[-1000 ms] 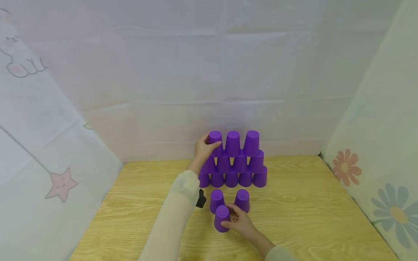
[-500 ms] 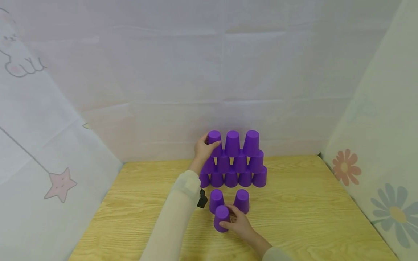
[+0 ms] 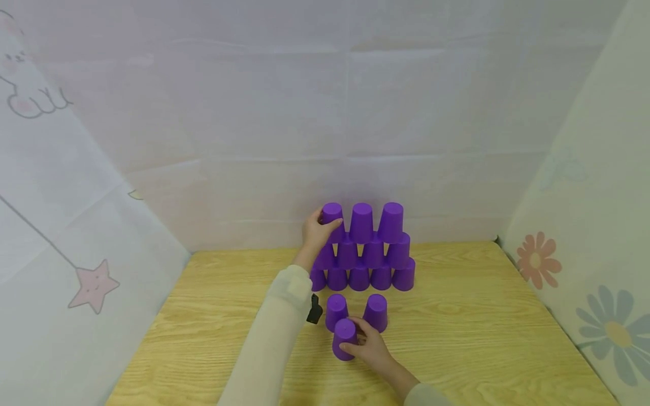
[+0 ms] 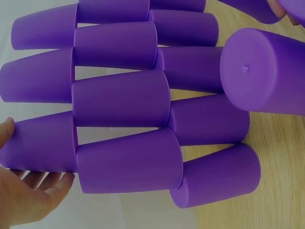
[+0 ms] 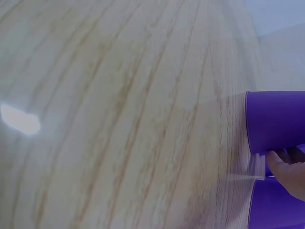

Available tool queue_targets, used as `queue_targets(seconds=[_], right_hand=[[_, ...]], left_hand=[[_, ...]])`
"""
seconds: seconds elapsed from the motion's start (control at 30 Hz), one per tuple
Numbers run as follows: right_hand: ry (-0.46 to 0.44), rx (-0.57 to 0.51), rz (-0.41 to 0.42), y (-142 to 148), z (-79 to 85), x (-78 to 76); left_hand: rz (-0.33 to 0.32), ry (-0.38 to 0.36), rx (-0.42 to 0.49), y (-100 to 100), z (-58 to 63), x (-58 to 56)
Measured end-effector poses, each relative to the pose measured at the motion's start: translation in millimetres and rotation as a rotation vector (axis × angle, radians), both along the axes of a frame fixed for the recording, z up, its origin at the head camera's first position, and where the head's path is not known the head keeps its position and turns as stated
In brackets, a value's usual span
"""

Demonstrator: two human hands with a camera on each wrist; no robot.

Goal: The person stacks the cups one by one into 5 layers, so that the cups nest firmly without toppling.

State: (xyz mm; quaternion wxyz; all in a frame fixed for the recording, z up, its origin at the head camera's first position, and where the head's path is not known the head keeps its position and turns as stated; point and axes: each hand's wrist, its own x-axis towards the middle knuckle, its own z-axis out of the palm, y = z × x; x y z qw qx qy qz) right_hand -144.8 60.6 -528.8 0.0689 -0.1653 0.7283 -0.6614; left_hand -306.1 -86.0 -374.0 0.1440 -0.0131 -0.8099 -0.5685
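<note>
Upside-down purple cups form a stacked wall near the back of the table. Three cups make up its top row, and my left hand (image 3: 317, 232) grips the leftmost of them, the top-left cup (image 3: 333, 215). In the left wrist view, the fingers (image 4: 58, 191) of that hand lie along the same cup's side, the thumb opposite. My right hand (image 3: 373, 348) holds a front cup (image 3: 345, 332) between thumb and fingers, nearer to me. Just behind it stand two more upturned cups, a left one (image 3: 336, 310) and a right one (image 3: 376, 311).
Below the top row are a middle row (image 3: 373, 255) and a bottom row (image 3: 359, 278) of several cups each. The wood-grain table (image 3: 472, 332) extends to both sides. A pale sheet (image 3: 254, 113) hangs close behind the stack. A black device (image 3: 314, 309) sits at the left wrist.
The top-left cup has shifted very slightly left in my left hand's grip. My right hand and its cup stay almost in place.
</note>
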Motion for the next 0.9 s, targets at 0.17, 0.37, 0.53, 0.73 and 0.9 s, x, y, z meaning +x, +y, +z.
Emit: queue_targets(seconds=[0.17, 0.37, 0.53, 0.73, 0.9], right_hand=[[0.003, -0.008, -0.017, -1.4, 16.1, 6.8], [0.0, 0.003, -0.026, -1.8, 19.7, 8.9], [-0.004, 0.026, -0.032, -0.5, -1.2, -0.5], [-0.005, -0.008, -0.026, -1.3, 20.4, 5.7], [-0.002, -0.008, -0.025, -0.9, 39.1, 12.8]], left_hand=[[0.0, -0.004, 0.03, -0.5, -0.3, 1.2], [0.01, -0.008, 0.017, -0.6, 0.8, 2.7], [0.011, -0.018, 0.063, -2.5, 1.1, 4.1], [-0.004, -0.022, 0.094, -6.8, 3.7, 6.8], [-0.004, -0.034, 0.122, -13.2, 3.4, 8.6]])
